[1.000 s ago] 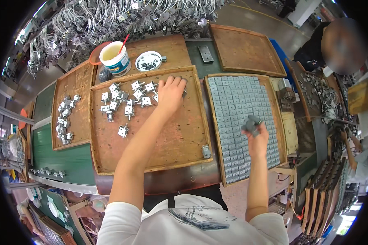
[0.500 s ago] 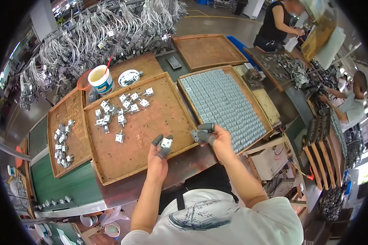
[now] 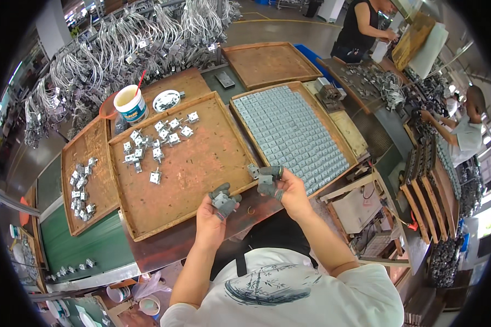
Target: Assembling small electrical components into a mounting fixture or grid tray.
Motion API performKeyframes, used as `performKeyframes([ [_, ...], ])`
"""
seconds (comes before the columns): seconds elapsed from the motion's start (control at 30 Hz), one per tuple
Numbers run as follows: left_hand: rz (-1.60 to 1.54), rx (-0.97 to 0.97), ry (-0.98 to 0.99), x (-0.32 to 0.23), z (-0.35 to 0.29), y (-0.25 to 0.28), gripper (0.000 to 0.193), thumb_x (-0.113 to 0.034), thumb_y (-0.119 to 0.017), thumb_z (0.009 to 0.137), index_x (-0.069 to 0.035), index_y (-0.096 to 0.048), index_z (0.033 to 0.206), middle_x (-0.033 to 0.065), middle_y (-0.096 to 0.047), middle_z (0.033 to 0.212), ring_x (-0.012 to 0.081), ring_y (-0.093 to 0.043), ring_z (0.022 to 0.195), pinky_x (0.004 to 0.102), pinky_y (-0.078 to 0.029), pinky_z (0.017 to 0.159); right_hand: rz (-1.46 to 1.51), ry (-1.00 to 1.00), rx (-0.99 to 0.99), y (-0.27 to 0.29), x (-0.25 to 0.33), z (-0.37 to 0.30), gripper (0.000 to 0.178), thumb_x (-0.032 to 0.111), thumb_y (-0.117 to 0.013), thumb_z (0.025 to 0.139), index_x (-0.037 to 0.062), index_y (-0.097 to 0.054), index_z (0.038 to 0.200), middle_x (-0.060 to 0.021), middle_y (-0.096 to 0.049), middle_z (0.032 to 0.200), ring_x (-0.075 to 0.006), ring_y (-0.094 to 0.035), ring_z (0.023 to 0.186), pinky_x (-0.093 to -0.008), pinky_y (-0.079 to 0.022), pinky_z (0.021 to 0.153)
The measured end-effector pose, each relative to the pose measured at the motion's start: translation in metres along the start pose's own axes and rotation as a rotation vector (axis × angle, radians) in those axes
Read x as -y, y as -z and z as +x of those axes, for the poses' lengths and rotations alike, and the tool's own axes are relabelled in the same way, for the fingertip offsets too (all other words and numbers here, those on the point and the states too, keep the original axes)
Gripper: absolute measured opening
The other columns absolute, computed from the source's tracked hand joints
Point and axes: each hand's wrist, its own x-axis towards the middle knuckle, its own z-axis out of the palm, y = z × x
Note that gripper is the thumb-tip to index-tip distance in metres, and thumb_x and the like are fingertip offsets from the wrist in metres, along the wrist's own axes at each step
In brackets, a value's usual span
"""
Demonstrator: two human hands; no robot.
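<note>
My left hand [image 3: 210, 222], with dark finger cots on its fingertips, is closed on a small metal part [image 3: 224, 204] just past the front edge of the wooden tray [image 3: 202, 158]. Close by on the right, the cot-covered fingers of my right hand [image 3: 292, 195] pinch a grey metal piece [image 3: 253, 171] over the tray's right front corner. Fingers cover much of both pieces, so their exact kind is unclear. Several small silvery metal assemblies [image 3: 155, 177] lie in the left and far parts of that tray. Beside it, a second tray [image 3: 356, 163] carries tight rows of grey metal blocks [image 3: 294, 136].
A narrower tray [image 3: 101, 191] at left holds more assemblies. Behind stand a white tub [image 3: 132, 109] with a red stick and a white dish [image 3: 166, 101]. Another wooden tray [image 3: 273, 62] lies at the back. Bundled cables [image 3: 142, 43] hang far left; two people work at right.
The part in my left hand has turned from its pale face to a greyer side, with fingers wrapped further around it. My right hand's piece has shifted slightly left and up in view.
</note>
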Motion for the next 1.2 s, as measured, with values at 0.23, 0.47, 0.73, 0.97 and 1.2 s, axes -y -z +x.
performKeyframes([
  [0.23, 0.231, -0.154, 0.001, 0.004, -0.003, 0.006, 0.041, -0.004, -0.072, 0.084, 0.000, -0.059, 0.123, 0.0063, -0.066, 0.111, 0.0159, -0.062, 0.102, 0.0295, -0.050, 0.091, -0.024, -0.077, 0.080, -0.008, -0.002, -0.008, 0.039, 0.000, -0.072, 0.084, -0.0007, -0.060, 0.121, -0.0044, -0.067, 0.104, -0.0146, -0.065, 0.089, -0.0297, -0.056, 0.079],
  [0.47, 0.418, 0.021, -0.055, -0.016, -0.004, -0.015, 0.045, 0.005, -0.057, 0.093, -0.003, -0.045, 0.135, 0.0070, -0.057, 0.126, 0.0150, -0.056, 0.113, 0.0298, -0.047, 0.096, -0.918, 0.186, 0.165, -0.007, 0.020, 0.002, 0.035, 0.026, -0.077, 0.083, 0.0023, -0.060, 0.104, -0.0146, -0.067, 0.084, -0.0313, -0.066, 0.071, -0.0333, -0.051, 0.063],
  [0.73, 0.486, 0.056, -0.110, -0.020, -0.006, -0.008, 0.038, 0.013, -0.052, 0.088, 0.000, -0.055, 0.124, 0.0044, -0.056, 0.115, 0.0140, -0.057, 0.110, 0.0278, -0.051, 0.087, -0.889, 0.384, 0.312, -0.012, 0.014, 0.016, 0.032, 0.015, -0.077, 0.077, 0.0045, -0.064, 0.105, -0.0133, -0.064, 0.091, -0.0313, -0.064, 0.080, -0.0352, -0.051, 0.066],
  [0.97, 0.875, 0.075, -0.259, -0.009, 0.006, -0.007, 0.052, 0.018, -0.048, 0.074, 0.002, -0.055, 0.122, 0.0151, -0.056, 0.111, 0.0305, -0.058, 0.106, 0.0335, -0.047, 0.092, -1.118, 0.545, 0.304, -0.017, 0.005, 0.021, 0.035, -0.001, -0.069, 0.068, 0.0013, -0.064, 0.102, -0.0139, -0.058, 0.090, -0.0352, -0.060, 0.084, -0.0410, -0.050, 0.070],
  [1.2, 1.241, -0.049, -0.240, 0.010, 0.002, -0.017, 0.077, 0.003, -0.065, 0.070, 0.000, -0.036, 0.142, 0.0222, -0.041, 0.131, 0.0384, -0.052, 0.108, 0.0372, -0.045, 0.092, -1.133, 0.581, 0.223, -0.021, -0.029, 0.016, 0.038, 0.001, -0.070, 0.067, -0.0005, -0.061, 0.103, -0.0146, -0.058, 0.091, -0.0332, -0.061, 0.083, -0.0398, -0.051, 0.071],
])
